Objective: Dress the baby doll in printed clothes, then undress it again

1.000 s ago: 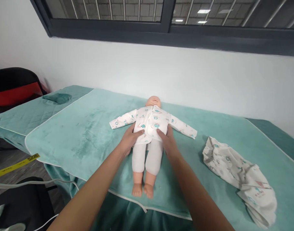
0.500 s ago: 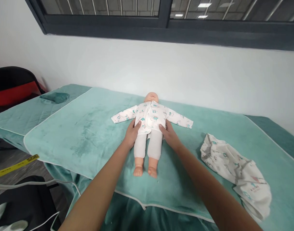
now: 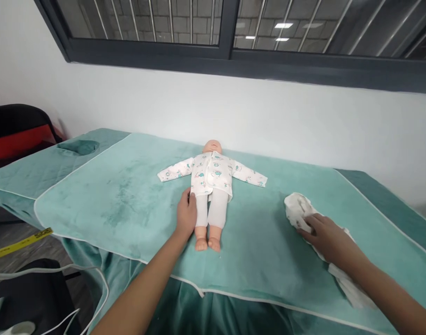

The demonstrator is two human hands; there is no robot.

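Note:
A baby doll (image 3: pixel 218 209) lies face up on the green bed cover, arms spread, in a white printed baby shirt (image 3: pixel 213 174) closed at the front. Its legs are white cloth with bare feet. My left hand (image 3: pixel 186 214) rests against the doll's hip and thigh at the left side, thumb and forefinger slightly apart, the other fingers partly hidden. To the right, my right hand (image 3: pixel 326 235) has its fingers curled onto crumpled white baby pants (image 3: pixel 297 207), thumb tucked below. My hand and forearm cover much of the pants.
The green cover (image 3: pixel 104 186) spreads over the bed, its white-piped edge hanging at the front. A white wall and a barred window (image 3: pixel 230 56) stand behind. At left are a black and red chair (image 3: pixel 21 132), a yellow strap (image 3: pixel 21 244) and white cables (image 3: pixel 35 271).
My right hand has left the doll's waist and moved right onto the baby pants. My left hand has slid slightly lower along the doll's side. The view has shifted a little.

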